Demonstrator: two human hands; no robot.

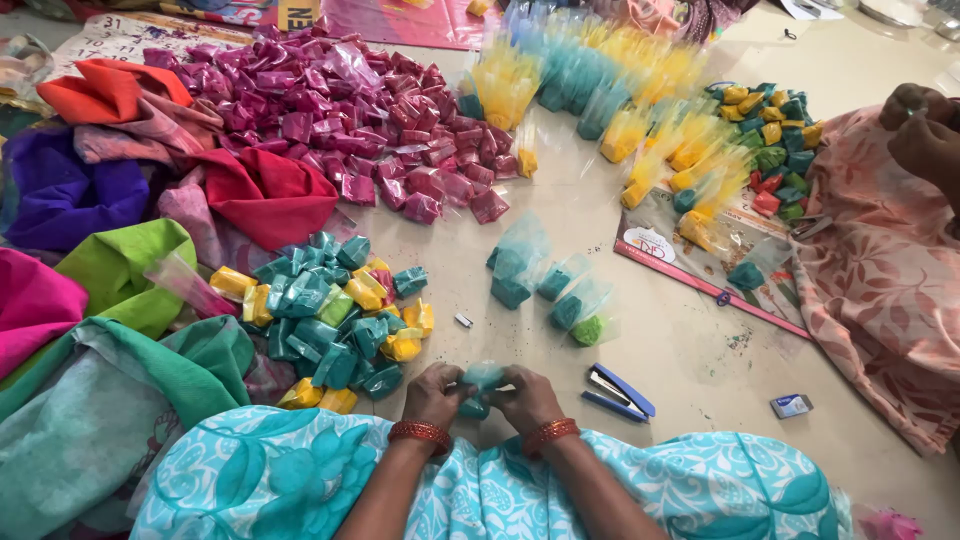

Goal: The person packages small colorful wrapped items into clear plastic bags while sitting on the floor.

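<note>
Both hands, left hand [433,392] and right hand [527,395], pinch a small teal packet [481,378] near the lap, best folded tight and flat with the blue stapler [618,391] just right.

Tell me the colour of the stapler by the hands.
Blue stapler, seen in the head view.

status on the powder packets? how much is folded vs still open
Done: a big magenta pile and a teal-yellow pile lie folded. In hand: left hand and right hand pinch one teal packet. Left: open teal bags nearby, and many yellow bags beyond.
</note>
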